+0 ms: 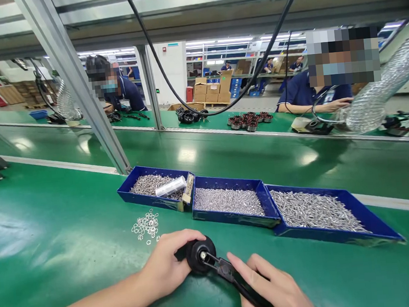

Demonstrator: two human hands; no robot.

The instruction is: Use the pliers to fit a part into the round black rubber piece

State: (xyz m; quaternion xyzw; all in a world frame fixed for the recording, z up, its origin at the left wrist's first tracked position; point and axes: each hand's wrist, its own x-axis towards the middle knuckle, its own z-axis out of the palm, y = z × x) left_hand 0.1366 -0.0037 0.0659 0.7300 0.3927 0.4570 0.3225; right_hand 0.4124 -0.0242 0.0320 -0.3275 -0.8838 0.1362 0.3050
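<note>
My left hand is closed round a black round part with a pale metal shaft end at its centre. In my right hand is a pair of black-handled circlip pliers, their thin tips at the shaft end. Whether a ring sits on the tips is too small to tell. A loose pile of small metal retaining rings lies on the green bench, beyond my left wrist.
Three blue bins stand in a row beyond my hands: a left bin with screws and a clear tube, a middle bin with small metal pieces, and a right bin with metal pins. A metal post rises behind. Two co-workers sit opposite.
</note>
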